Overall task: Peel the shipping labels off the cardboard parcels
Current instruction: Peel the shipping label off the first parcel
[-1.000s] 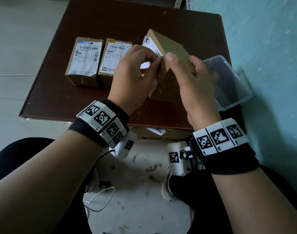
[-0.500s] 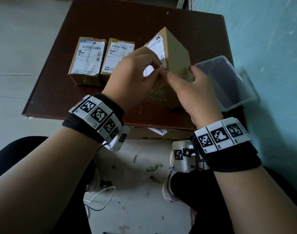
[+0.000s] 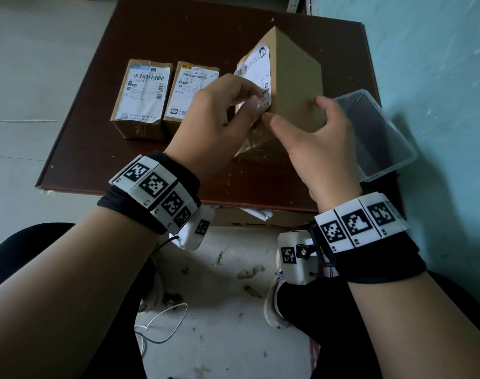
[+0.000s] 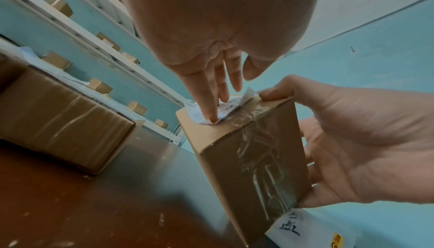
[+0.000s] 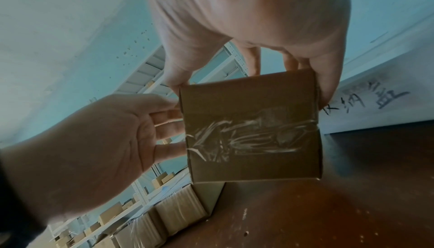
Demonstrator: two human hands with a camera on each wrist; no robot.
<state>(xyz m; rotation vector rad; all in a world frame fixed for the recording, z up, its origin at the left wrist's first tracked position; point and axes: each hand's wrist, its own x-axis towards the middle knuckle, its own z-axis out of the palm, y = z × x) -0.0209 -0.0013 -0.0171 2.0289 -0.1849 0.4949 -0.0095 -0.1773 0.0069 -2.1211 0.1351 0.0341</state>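
A brown cardboard parcel (image 3: pixel 293 86) stands tilted on one edge on the table, its taped end toward me (image 5: pixel 251 131). On its left face is a white shipping label (image 3: pixel 258 67), creased and lifted at its edges. My left hand (image 3: pixel 249 99) pinches the label's lower corner, and its other fingers lie along the label (image 4: pixel 225 109). My right hand (image 3: pixel 293 110) grips the parcel, thumb on the near top corner and fingers round the right side. In the left wrist view the lifted corner curls up beside the right thumb.
Two smaller parcels (image 3: pixel 140 97) (image 3: pixel 191 94) with white labels lie flat side by side at the left. A clear plastic box (image 3: pixel 375 132) sits at the table's (image 3: pixel 178 31) right edge against the blue wall. Shelves of boxes stand behind.
The parcel has been tipped more upright and turned, so its labelled face shows more. My right thumb has slid down to the near corner. My left hand stays at the label's lower corner.
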